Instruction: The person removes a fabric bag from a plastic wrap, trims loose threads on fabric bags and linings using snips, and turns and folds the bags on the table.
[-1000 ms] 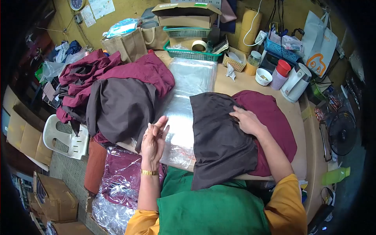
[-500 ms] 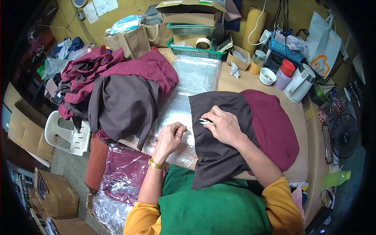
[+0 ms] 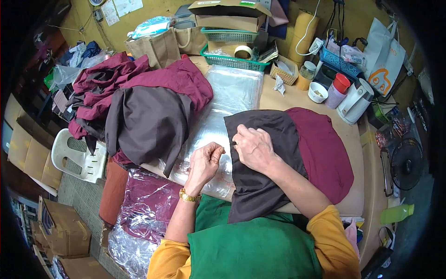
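My left hand point(image 3: 206, 162) is closed in a pinch above the clear plastic sheets point(image 3: 223, 107); whatever its fingertips hold is too small to make out. Close by on the right, my right hand point(image 3: 253, 148) is curled shut over the dark brown cloth point(image 3: 260, 195). Its fingers hide the small thread snips, whose two pale blades showed half a second ago. The brown cloth lies flat, joined or overlapping with a maroon cloth point(image 3: 327, 158) on its right.
A heap of maroon and brown cloth point(image 3: 148, 116) sits at left. Behind are green baskets point(image 3: 232, 63), a white bowl point(image 3: 318, 93), a red-lidded cup point(image 3: 338, 88) and a kettle point(image 3: 355, 100). A white plastic stool point(image 3: 79, 156) and plastic-wrapped maroon cloth point(image 3: 144, 204) are lower left.
My right hand has shifted slightly left and turned, so the pale blades no longer show. My left hand has risen a little towards it. The cloths lie as before.
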A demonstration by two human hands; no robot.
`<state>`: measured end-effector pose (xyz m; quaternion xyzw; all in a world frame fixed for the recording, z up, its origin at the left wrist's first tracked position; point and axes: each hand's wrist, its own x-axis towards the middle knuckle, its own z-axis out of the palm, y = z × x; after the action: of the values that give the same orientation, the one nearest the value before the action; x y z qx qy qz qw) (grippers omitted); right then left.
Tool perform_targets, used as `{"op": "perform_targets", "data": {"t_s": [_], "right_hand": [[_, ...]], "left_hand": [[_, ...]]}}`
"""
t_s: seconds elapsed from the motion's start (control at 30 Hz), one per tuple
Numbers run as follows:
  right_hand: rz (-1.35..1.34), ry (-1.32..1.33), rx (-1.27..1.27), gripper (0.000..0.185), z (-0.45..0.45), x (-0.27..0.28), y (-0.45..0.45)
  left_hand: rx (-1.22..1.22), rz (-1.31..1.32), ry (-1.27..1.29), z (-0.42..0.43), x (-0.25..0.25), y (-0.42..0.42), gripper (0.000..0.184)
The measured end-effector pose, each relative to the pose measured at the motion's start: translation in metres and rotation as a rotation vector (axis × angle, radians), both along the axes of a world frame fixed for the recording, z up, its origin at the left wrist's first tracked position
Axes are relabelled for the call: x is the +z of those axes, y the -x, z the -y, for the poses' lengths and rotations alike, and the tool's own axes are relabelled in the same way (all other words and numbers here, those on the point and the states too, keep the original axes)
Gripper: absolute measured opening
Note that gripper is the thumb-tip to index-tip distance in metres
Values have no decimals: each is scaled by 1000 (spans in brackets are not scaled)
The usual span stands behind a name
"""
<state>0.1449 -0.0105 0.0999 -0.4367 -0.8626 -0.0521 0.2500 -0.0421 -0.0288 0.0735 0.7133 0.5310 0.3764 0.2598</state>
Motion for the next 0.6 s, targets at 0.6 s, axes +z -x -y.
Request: {"op": "perform_targets", "data": {"t_s": [0.6], "right_hand": [[-552, 452, -288, 28, -14, -82, -40]], "left_hand": [[135, 873, 362, 14, -23, -10, 31]]}}
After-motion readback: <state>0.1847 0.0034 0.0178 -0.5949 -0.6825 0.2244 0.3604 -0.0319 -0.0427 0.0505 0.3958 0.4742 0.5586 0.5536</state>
